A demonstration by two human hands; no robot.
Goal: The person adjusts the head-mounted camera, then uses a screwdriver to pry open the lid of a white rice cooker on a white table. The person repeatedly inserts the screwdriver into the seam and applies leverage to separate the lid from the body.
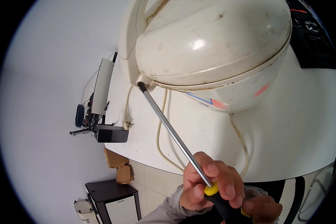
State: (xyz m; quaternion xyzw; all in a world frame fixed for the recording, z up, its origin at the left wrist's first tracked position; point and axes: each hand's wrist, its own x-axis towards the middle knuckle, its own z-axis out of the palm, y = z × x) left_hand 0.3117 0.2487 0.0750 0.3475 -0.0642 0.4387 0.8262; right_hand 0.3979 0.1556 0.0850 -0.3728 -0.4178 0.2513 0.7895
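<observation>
A long screwdriver point(174, 135) with a yellow and black handle slants from the lower middle up to an old off-white rice cooker point(209, 48). Its dark tip sits in a round recess at the cooker's lower left, where the carrying handle point(132, 41) joins the body. My left hand point(214, 179) is closed around the base of the shaft and the yellow collar. Behind it, my right hand point(263, 208) is closed at the butt of the black handle, its fingers partly hidden. Brown stains mark the cooker's rounded lid.
A pale cord point(244, 143) runs from the cooker over the white table point(287, 123), and a plug point(127, 124) lies near the left edge. Beside it stands a dark grey box point(112, 133). A black tool case point(313, 41) lies at far right. Below are cardboard boxes point(124, 174) and a cabinet point(112, 192).
</observation>
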